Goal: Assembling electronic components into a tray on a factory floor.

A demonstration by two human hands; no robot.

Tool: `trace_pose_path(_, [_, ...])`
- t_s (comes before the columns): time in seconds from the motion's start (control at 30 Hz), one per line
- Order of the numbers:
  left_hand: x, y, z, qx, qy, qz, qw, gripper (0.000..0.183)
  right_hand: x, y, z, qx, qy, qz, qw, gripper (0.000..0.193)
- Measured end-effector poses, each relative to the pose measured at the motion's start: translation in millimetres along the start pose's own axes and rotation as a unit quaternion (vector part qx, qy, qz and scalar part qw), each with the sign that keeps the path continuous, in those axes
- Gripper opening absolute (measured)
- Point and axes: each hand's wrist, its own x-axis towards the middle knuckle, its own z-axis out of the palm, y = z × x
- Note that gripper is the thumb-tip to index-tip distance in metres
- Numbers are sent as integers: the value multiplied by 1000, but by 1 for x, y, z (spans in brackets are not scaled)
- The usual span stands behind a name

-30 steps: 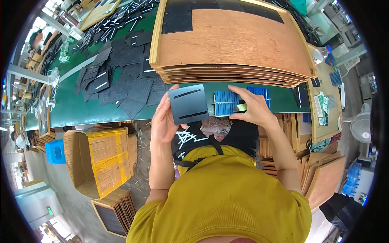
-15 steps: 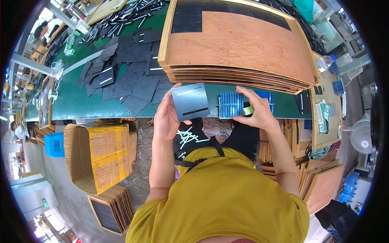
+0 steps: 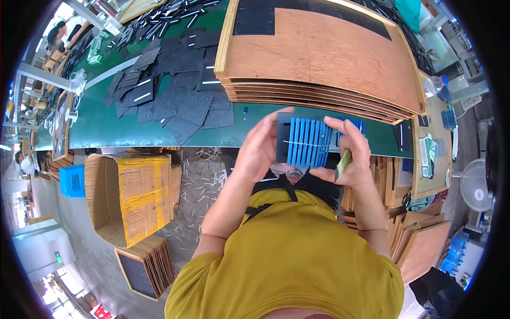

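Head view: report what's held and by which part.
Left hand: dark plate, left edge. Right hand: blue slatted block, right end; green object, grip unclear.

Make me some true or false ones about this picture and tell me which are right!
1. The right hand touches a row of thin blue strips. True.
2. Both hands are empty. False: the left hand holds a flat, dark grey plate.
3. Stacked wood-rimmed trays stand on a green tabletop. True.
4. The taped box is on the picture's right. False: the brown, yellow-taped cardboard box is on the left.
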Motion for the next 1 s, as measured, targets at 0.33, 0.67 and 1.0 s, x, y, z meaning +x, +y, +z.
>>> trace_pose_path(0.33, [3, 0, 17, -11, -25, -15, 999, 49, -15, -10, -1, -53, 43, 41, 997, 94])
trace_pose_path(0.67, [4, -3, 16, -15, -36, -17, 999, 50, -12, -8, -8, -72, 23, 4, 997, 101])
trace_pose_path(1.0, [3, -7, 18, 30, -55, 1, 998, 48, -5, -19, -15, -69, 13, 13, 997, 106])
